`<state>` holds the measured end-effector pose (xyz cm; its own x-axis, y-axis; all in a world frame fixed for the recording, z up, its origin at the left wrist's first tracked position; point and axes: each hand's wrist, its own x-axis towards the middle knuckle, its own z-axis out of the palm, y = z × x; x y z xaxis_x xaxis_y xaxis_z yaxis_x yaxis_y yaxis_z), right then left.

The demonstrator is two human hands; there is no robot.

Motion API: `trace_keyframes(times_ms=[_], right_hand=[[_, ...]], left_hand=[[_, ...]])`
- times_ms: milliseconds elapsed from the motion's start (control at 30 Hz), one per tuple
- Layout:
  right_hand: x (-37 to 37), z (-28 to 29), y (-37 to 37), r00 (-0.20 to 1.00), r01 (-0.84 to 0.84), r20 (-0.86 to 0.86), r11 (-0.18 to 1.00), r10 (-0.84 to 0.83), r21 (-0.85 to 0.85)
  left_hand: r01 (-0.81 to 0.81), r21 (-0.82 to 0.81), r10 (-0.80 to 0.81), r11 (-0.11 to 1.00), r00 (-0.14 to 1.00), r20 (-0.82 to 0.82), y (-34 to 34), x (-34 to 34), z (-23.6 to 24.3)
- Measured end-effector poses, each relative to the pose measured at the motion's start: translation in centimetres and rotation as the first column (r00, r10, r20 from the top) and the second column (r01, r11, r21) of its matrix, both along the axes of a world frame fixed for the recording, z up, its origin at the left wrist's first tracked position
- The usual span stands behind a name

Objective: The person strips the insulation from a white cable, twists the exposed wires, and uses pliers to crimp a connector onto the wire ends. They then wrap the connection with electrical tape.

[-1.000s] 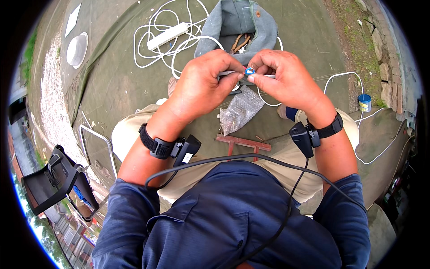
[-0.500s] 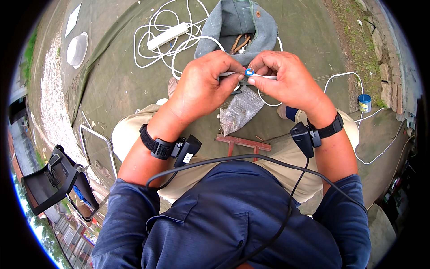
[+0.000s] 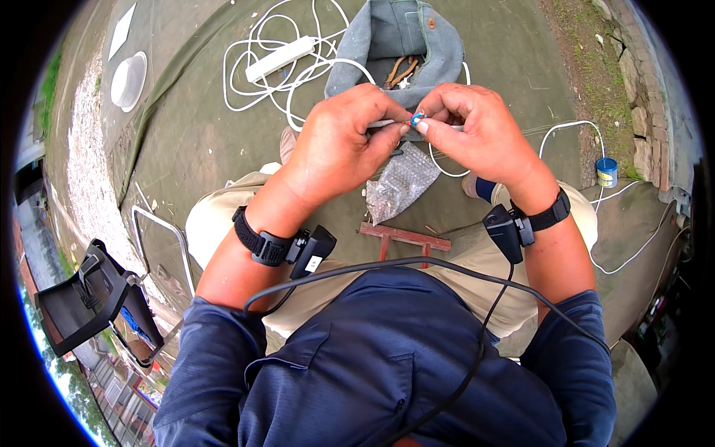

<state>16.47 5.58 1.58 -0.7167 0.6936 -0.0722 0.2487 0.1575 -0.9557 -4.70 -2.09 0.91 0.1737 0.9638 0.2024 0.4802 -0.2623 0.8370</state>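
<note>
Our left hand (image 3: 342,138) and right hand (image 3: 477,134) pinch two white round cable ends (image 3: 382,123) beside a small blue insulated wire (image 3: 416,118).
Both hands are narrow, each holding one cable end, with the blue wire between the fingertips, just on our side of a grey-blue cloth bag (image 3: 448,54). If either pinch slackens, or the trailing cable snags, we judge the thin wire could spring loose or bend out of line. We count two cable ends, one blue wire, one cloth bag, one pair of brown-handled metal pliers (image 3: 404,72) inside it, one white rectangular power strip (image 3: 280,59), one clear bubble-wrap packet (image 3: 402,182) and one blue cylindrical tin (image 3: 607,173).
</note>
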Motion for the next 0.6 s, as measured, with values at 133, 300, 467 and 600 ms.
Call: trace_keyframes(times_ms=[133, 300, 467, 600], right_hand=[[-0.2, 0.7, 0.0, 1.000, 0.019, -0.011, 0.994, -0.020, -0.105], [0.1, 0.0, 0.0, 0.998, 0.001, -0.061, 0.985, -0.011, -0.172], [0.0, 0.3, 0.1, 0.997, 0.007, -0.070, 0.959, -0.028, -0.282], [0.1, 0.1, 0.1, 0.996, 0.002, -0.083, 0.958, -0.027, -0.287]], left_hand=[[0.004, -0.001, -0.004, 1.000, 1.000, 0.001, 0.0, -0.1, 0.0], [-0.011, -0.019, 0.012, 1.000, 0.999, 0.043, -0.1, -0.1, 0.0], [-0.062, -0.164, 0.085, 0.984, 0.987, 0.137, -0.4, 0.3, 0.6], [-0.058, -0.276, 0.108, 0.959, 0.980, 0.169, -0.4, 0.3, 1.1]])
